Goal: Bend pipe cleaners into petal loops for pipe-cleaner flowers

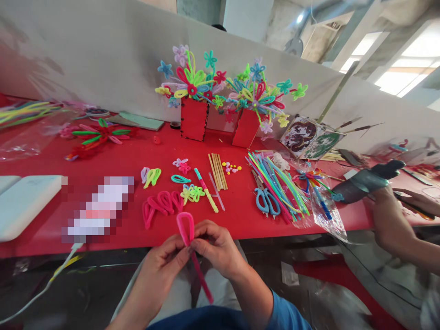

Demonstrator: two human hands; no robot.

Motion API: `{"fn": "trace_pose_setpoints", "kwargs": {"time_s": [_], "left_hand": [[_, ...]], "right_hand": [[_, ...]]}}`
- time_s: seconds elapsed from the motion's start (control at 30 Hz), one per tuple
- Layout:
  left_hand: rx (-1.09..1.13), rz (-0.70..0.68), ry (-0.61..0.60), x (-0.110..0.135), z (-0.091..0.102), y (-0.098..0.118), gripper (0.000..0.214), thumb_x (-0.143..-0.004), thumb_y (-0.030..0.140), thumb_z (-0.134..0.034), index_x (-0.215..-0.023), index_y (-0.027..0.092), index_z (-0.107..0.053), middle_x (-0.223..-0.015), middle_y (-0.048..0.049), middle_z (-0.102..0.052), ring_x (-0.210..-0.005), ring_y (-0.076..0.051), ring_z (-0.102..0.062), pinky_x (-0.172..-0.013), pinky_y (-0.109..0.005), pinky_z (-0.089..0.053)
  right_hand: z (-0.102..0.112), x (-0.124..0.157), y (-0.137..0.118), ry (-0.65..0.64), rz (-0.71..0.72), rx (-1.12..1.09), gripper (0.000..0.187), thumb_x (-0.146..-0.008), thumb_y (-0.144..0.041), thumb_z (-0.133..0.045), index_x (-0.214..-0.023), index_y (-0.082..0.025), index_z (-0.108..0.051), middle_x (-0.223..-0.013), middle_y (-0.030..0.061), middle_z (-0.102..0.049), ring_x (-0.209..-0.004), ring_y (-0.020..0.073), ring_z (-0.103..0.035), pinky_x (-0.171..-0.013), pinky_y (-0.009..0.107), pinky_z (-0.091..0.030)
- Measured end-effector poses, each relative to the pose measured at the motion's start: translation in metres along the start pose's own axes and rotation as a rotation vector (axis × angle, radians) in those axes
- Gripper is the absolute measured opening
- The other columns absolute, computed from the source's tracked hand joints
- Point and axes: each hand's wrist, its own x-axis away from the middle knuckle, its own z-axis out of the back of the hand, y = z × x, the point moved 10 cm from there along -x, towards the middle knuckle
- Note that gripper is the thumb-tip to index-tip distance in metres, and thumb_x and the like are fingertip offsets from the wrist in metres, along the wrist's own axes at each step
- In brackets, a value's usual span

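Note:
A dark pink pipe cleaner is bent into a loop at its top, with a long tail hanging down. My left hand and my right hand both pinch it where the loop closes, in front of the table edge. Several red-pink pipe cleaner loops lie just beyond my hands. Behind them are a teal loop, yellow-green flower shapes, small pink flowers and a yellow-green and lilac loop pair. A striped wrapped stick lies to their right.
Blue-handled scissors, loose pipe cleaners, wooden sticks and small beads lie on the red table. Two red vases of pipe cleaner flowers stand behind. A cabled phone is left; a co-worker's hands are right.

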Motion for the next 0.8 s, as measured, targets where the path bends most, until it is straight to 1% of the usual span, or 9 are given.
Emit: {"fn": "trace_pose_setpoints", "kwargs": {"time_s": [0.1,0.2,0.3,0.37,0.43,0.6,0.7,0.77,0.8], "left_hand": [[-0.069,0.025,-0.025,0.000,-0.002,-0.002,0.014,-0.059,0.033,-0.075,-0.066,0.021,-0.073,-0.062,-0.0001,-0.063,-0.065,-0.018,-0.053,-0.061,-0.024,-0.044],[-0.064,0.104,-0.089,0.001,-0.006,-0.009,0.016,-0.057,0.033,-0.075,-0.067,0.021,-0.073,-0.063,-0.0010,-0.064,-0.063,-0.018,-0.053,-0.057,-0.024,-0.043],[-0.041,0.160,-0.169,0.003,-0.010,-0.011,0.018,-0.058,0.032,-0.075,-0.072,0.021,-0.074,-0.063,-0.0018,-0.065,-0.065,-0.019,-0.054,-0.060,-0.026,-0.045],[-0.033,0.169,-0.188,0.004,-0.009,-0.010,0.016,-0.061,0.033,-0.073,-0.072,0.021,-0.075,-0.062,-0.0017,-0.064,-0.066,-0.019,-0.054,-0.061,-0.025,-0.044],[-0.032,0.162,-0.171,0.003,-0.006,-0.007,0.013,-0.061,0.033,-0.073,-0.068,0.021,-0.075,-0.058,-0.0005,-0.062,-0.062,-0.016,-0.051,-0.058,-0.023,-0.043],[0.050,0.155,-0.147,0.002,-0.003,-0.009,0.008,-0.057,0.026,-0.076,-0.058,0.020,-0.071,-0.056,0.0021,-0.059,-0.057,-0.012,-0.047,-0.055,-0.020,-0.040],[0.119,0.152,-0.149,0.001,-0.002,-0.011,0.008,-0.060,0.027,-0.075,-0.062,0.020,-0.071,-0.059,0.0011,-0.062,-0.060,-0.013,-0.051,-0.057,-0.021,-0.042],[0.154,0.125,-0.108,0.000,0.004,-0.009,0.011,-0.063,0.030,-0.074,-0.067,0.020,-0.073,-0.061,0.0001,-0.063,-0.064,-0.014,-0.053,-0.060,-0.022,-0.043],[0.166,0.103,-0.079,-0.001,0.008,-0.008,0.012,-0.063,0.031,-0.074,-0.068,0.020,-0.073,-0.062,-0.0002,-0.063,-0.065,-0.014,-0.053,-0.061,-0.023,-0.043]], "right_hand": [[-0.002,-0.001,-0.010,-0.046,0.035,0.099,0.025,-0.069,-0.041,-0.068,-0.064,-0.017,-0.062,-0.073,0.0011,-0.056,-0.070,0.0132,-0.053,-0.067,0.025,-0.043],[-0.003,0.000,-0.012,-0.075,0.023,0.149,0.024,-0.070,-0.039,-0.068,-0.064,-0.017,-0.062,-0.075,0.0018,-0.057,-0.072,0.0138,-0.055,-0.069,0.026,-0.044],[-0.003,0.001,-0.011,-0.092,0.017,0.177,0.020,-0.072,-0.035,-0.067,-0.065,-0.017,-0.061,-0.077,0.0023,-0.057,-0.074,0.0139,-0.055,-0.071,0.026,-0.044],[-0.004,0.002,-0.011,-0.097,0.020,0.170,0.020,-0.072,-0.034,-0.066,-0.065,-0.017,-0.061,-0.078,0.0024,-0.056,-0.074,0.0140,-0.055,-0.071,0.026,-0.043],[-0.005,0.002,-0.009,-0.090,0.019,0.119,0.021,-0.072,-0.036,-0.067,-0.065,-0.017,-0.061,-0.078,0.0023,-0.056,-0.074,0.0140,-0.054,-0.071,0.026,-0.043],[-0.012,0.002,-0.002,-0.081,-0.001,-0.130,0.023,-0.069,-0.041,-0.070,-0.068,-0.019,-0.063,-0.077,0.0014,-0.055,-0.072,0.0131,-0.053,-0.069,0.025,-0.043],[-0.013,0.004,0.006,-0.084,-0.052,-0.236,0.030,-0.065,-0.045,-0.072,-0.075,-0.019,-0.062,-0.073,0.0000,-0.055,-0.066,0.0120,-0.052,-0.064,0.024,-0.043],[-0.010,0.006,0.014,-0.071,-0.102,-0.227,0.035,-0.067,-0.050,-0.069,-0.077,-0.018,-0.059,-0.068,-0.0013,-0.054,-0.061,0.0105,-0.049,-0.059,0.023,-0.041],[-0.010,0.007,0.016,-0.078,-0.121,-0.179,0.036,-0.069,-0.051,-0.066,-0.076,-0.017,-0.058,-0.065,-0.0017,-0.052,-0.058,0.0097,-0.047,-0.057,0.022,-0.039]]}}
